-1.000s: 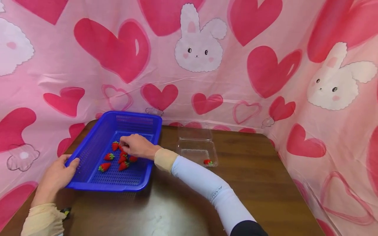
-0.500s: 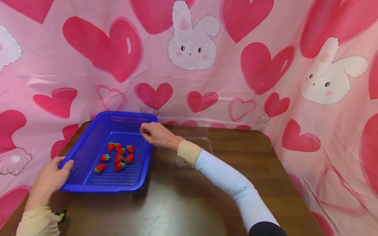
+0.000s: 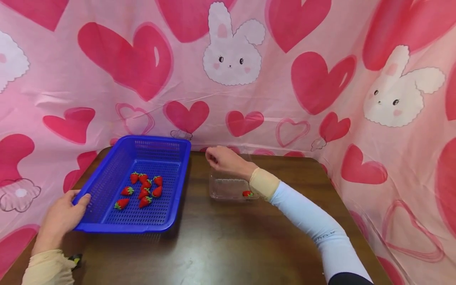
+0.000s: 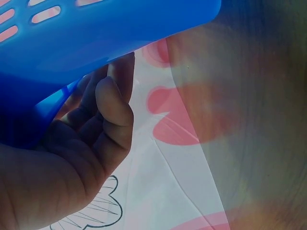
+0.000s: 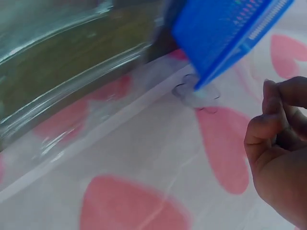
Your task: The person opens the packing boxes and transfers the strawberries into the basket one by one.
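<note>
My left hand (image 3: 65, 213) grips the near-left rim of a blue perforated plastic basket (image 3: 122, 227); the left wrist view shows its fingers and thumb (image 4: 112, 103) at the basket's edge. Several red strawberries (image 3: 144, 192) with green leaves lie on the basket floor. My right hand (image 3: 229, 161) is over the back of a clear plastic clamshell box (image 3: 215, 194), fingers curled. In the right wrist view its fingertips come together; I cannot tell whether something small is inside the fingers. One strawberry (image 3: 247, 193) is in the box's front right corner.
A brown wooden table (image 3: 228, 245) carries basket and box. Behind and to the right hangs a pink cloth (image 3: 270, 99) with hearts and rabbits. A small black and yellow object (image 3: 76, 260) is beside my left wrist.
My right hand has risen out of the basket and moved right, to over the clear box. The left hand keeps its grip on the basket rim.
</note>
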Available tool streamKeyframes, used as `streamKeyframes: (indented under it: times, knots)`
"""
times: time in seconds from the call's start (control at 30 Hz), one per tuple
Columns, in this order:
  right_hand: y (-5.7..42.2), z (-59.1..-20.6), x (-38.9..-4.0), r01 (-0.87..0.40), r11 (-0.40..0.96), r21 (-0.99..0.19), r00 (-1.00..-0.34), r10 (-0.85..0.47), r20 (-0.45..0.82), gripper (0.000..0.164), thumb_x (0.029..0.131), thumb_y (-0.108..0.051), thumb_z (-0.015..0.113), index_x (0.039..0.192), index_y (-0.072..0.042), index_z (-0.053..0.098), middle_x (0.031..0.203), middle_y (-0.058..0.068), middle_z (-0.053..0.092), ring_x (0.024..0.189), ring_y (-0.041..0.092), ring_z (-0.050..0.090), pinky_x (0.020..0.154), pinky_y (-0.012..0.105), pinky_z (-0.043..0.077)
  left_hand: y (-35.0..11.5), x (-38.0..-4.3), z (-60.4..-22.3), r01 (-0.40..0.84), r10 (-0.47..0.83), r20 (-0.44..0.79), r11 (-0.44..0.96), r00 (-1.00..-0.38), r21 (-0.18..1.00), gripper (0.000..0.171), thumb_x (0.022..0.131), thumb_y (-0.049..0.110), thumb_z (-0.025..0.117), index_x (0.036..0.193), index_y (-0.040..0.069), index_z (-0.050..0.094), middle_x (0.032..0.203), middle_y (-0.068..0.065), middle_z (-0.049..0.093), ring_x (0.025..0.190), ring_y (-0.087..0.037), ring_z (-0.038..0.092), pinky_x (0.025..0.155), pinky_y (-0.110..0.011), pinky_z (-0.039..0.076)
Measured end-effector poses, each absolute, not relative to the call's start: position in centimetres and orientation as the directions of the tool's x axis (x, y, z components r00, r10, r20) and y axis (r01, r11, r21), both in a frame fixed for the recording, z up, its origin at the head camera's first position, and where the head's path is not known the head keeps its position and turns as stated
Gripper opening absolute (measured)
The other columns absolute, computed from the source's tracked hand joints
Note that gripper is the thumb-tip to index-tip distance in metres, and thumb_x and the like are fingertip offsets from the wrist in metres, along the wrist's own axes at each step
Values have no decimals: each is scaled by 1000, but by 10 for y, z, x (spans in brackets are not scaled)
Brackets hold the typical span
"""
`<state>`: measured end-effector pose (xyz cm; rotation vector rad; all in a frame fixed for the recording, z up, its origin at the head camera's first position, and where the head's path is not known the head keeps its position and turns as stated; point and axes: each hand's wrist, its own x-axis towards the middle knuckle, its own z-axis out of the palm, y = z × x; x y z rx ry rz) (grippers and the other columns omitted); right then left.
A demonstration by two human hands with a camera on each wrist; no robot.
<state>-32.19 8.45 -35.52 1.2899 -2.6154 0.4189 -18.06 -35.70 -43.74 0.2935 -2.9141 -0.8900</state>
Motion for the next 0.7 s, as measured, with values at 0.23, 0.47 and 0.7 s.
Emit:
streamKeyframes:
  times: [0.23, 0.47, 0.7]
  knots:
    - [126, -360, -324, -757, 637, -145, -653, -734, 187, 9, 87, -2, 64, 85, -9, 57, 74, 1, 60, 71, 13, 54, 70, 29, 52, -359, -179, -436, -175, -210, -3, 807, -978, 564, 59, 103, 35, 39, 134, -16, 36, 118, -46, 48, 98, -57, 51, 81, -64, 42]
    - [149, -371, -324, -718, 680, -148, -696, -707, 128, 12, 85, -1, 63, 81, -10, 56, 67, -3, 52, 61, 9, 47, 57, 22, 42, -359, -179, -435, -174, -209, -2, 811, -978, 559, 59, 103, 36, 39, 134, -15, 36, 116, -45, 49, 96, -55, 52, 80, -63, 43]
    - [168, -381, -316, -642, 748, -168, -733, -663, -153, 10, 85, -3, 66, 93, -7, 67, 81, 1, 65, 71, 11, 57, 66, 29, 52, -358, -181, -436, -180, -203, -21, 806, -979, 564, 61, 104, 37, 38, 135, -15, 34, 117, -44, 48, 96, -54, 51, 80, -64, 43]
